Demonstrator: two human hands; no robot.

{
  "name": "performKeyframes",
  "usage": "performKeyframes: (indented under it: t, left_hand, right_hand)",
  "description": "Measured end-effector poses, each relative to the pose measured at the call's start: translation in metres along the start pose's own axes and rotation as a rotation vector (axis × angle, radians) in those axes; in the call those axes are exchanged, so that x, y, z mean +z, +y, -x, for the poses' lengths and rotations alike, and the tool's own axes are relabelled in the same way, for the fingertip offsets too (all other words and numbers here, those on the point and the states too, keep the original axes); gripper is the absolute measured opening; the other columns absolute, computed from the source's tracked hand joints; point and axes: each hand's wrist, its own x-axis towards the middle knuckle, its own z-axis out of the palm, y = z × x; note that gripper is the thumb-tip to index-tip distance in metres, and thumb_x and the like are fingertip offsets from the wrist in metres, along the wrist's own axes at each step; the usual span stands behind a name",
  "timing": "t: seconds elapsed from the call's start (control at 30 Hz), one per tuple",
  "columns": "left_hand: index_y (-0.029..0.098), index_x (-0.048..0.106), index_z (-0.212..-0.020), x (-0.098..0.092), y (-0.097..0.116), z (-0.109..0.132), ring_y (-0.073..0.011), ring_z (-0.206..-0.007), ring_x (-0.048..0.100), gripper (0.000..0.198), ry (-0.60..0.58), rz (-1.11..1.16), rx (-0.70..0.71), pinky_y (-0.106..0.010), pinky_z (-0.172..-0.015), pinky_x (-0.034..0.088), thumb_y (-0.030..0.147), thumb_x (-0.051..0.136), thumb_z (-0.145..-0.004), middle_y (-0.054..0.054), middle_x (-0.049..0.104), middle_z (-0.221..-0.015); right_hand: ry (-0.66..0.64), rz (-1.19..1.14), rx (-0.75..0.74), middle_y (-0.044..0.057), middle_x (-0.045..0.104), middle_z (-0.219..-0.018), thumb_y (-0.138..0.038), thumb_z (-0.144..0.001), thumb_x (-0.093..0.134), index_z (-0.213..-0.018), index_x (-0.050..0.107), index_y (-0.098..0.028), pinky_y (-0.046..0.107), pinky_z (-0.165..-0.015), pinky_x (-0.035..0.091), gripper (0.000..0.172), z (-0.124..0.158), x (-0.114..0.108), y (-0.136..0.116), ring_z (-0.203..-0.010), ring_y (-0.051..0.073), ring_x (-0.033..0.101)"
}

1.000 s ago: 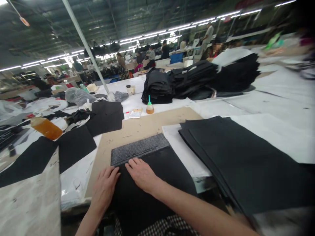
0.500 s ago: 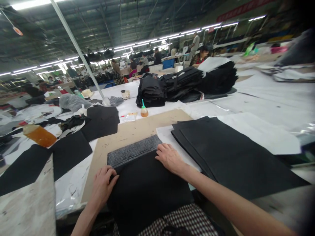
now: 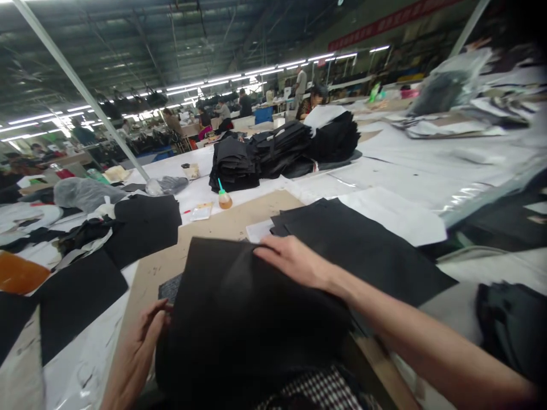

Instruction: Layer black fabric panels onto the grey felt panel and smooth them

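Note:
A black sheet of smooth material (image 3: 239, 307) stands raised and bowed over the table edge in front of me. My right hand (image 3: 294, 259) grips its top edge, fingers on the far side. Under its left edge a corner of a grey ribbed fabric piece (image 3: 170, 289) shows; the rest is covered. My left hand (image 3: 143, 341) is at that left edge, fingers bent, with the fingertips by the grey piece and partly hidden, so what they pinch is unclear. Beneath lies a tan board (image 3: 149, 267). Stacked black sheets (image 3: 354, 245) lie to the right.
A small glue bottle with a green nozzle (image 3: 224, 198) stands beyond the board, beside a small packet (image 3: 201, 212). Bundled black pieces (image 3: 277, 151) are piled farther back. More black pieces (image 3: 79, 296) and a bottle of orange liquid (image 3: 21, 273) lie left.
The black sheet's top edge has come up in my right hand and now hides most of the grey ribbed piece. My left hand has stayed near its left edge. The view has turned right.

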Motion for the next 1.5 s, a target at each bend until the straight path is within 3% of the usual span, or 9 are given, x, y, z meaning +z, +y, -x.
performKeyframes:
  t: [0.23, 0.37, 0.47, 0.67, 0.83, 0.93, 1.07, 1.23, 1.5]
  left_hand:
    - [0.026, 0.064, -0.112, 0.072, 0.033, -0.020, -0.0215, -0.107, 0.062, 0.025, -0.189, -0.122, 0.361, -0.040, -0.096, 0.052, 0.042, 0.052, -0.096, -0.004, 0.064, -0.113]
    - [0.026, 0.065, -0.111, 0.119, 0.054, -0.035, -0.0225, -0.111, 0.056, 0.019, -0.124, -0.250, 0.510, -0.044, -0.098, 0.049, 0.033, 0.055, -0.097, -0.005, 0.061, -0.115]
    - [0.024, 0.065, -0.112, 0.145, 0.064, -0.046, -0.0241, -0.109, 0.053, 0.018, -0.067, -0.348, 0.544, -0.046, -0.096, 0.047, 0.029, 0.057, -0.096, -0.007, 0.059, -0.116]
    - [0.024, 0.066, -0.094, 0.164, 0.072, -0.056, -0.0244, -0.108, 0.051, 0.005, -0.057, -0.440, 0.475, -0.043, -0.089, 0.043, 0.024, 0.061, -0.093, -0.004, 0.059, -0.114]
    - [0.022, 0.061, -0.085, 0.163, 0.078, -0.050, -0.0243, -0.112, 0.051, 0.006, -0.049, -0.417, 0.537, -0.042, -0.093, 0.040, 0.021, 0.063, -0.090, -0.004, 0.060, -0.116]
    - [0.021, 0.056, -0.086, 0.162, 0.079, -0.047, -0.0224, -0.110, 0.053, 0.007, -0.082, -0.405, 0.616, -0.042, -0.097, 0.036, 0.019, 0.061, -0.091, -0.004, 0.061, -0.113]
    - [0.021, 0.054, -0.096, 0.161, 0.073, -0.051, -0.0190, -0.095, 0.059, 0.007, -0.142, -0.380, 0.596, -0.045, -0.102, 0.033, 0.019, 0.060, -0.092, -0.001, 0.064, -0.098]
    - [0.025, 0.041, -0.138, 0.159, 0.070, -0.061, -0.0233, -0.102, 0.059, 0.063, -0.133, -0.326, 0.407, -0.043, -0.098, 0.040, 0.025, 0.073, -0.084, -0.003, 0.065, -0.106]
    - [0.027, 0.063, -0.115, 0.159, 0.064, -0.075, -0.0219, -0.104, 0.059, 0.020, -0.145, -0.352, 0.502, -0.041, -0.094, 0.043, 0.030, 0.056, -0.097, -0.003, 0.065, -0.109]
  right_hand:
    - [0.385, 0.000, 0.635, 0.014, 0.069, -0.084, -0.056, -0.094, 0.049, -0.095, 0.070, -0.014, 0.035, -0.066, 0.046, 0.047, 0.073, -0.128, 0.166, -0.070, 0.019, 0.064]
    - [0.387, 0.346, 0.676, 0.017, 0.067, -0.083, -0.055, -0.093, 0.055, -0.090, 0.070, -0.016, 0.042, -0.073, 0.044, 0.042, 0.127, -0.149, 0.258, -0.072, 0.022, 0.064]
    - [0.386, 0.626, 0.611, 0.026, 0.065, -0.096, -0.057, -0.093, 0.051, -0.097, 0.070, -0.014, 0.052, -0.079, 0.043, 0.047, 0.147, -0.141, 0.286, -0.086, 0.032, 0.063]
    - [0.414, 0.790, 0.198, 0.024, 0.056, -0.126, -0.045, -0.100, 0.041, -0.127, 0.060, -0.018, 0.059, -0.094, 0.041, 0.042, 0.103, -0.090, 0.233, -0.113, 0.038, 0.054]
    - [0.095, 0.289, -0.184, 0.010, 0.058, -0.125, -0.028, -0.103, 0.041, -0.131, 0.057, -0.023, 0.037, -0.101, 0.047, 0.032, 0.031, -0.010, 0.140, -0.115, 0.022, 0.055]
    - [-0.088, 0.128, -0.335, 0.008, 0.061, -0.124, -0.027, -0.100, 0.050, -0.133, 0.055, -0.023, 0.038, -0.103, 0.044, 0.033, -0.002, 0.039, 0.112, -0.116, 0.020, 0.054]
    - [-0.189, 0.198, -0.264, 0.009, 0.063, -0.115, -0.031, -0.091, 0.068, -0.129, 0.059, -0.020, 0.042, -0.099, 0.043, 0.041, -0.028, 0.074, 0.113, -0.110, 0.024, 0.053]
    - [-0.182, 0.236, -0.163, 0.007, 0.060, -0.111, -0.034, -0.081, 0.078, -0.113, 0.068, -0.021, 0.038, -0.094, 0.043, 0.036, -0.042, 0.071, 0.126, -0.105, 0.024, 0.052]
    - [-0.125, 0.094, -0.118, 0.005, 0.066, -0.104, -0.031, -0.099, 0.055, -0.113, 0.069, -0.022, 0.031, -0.094, 0.044, 0.022, -0.043, 0.070, 0.145, -0.101, 0.018, 0.060]
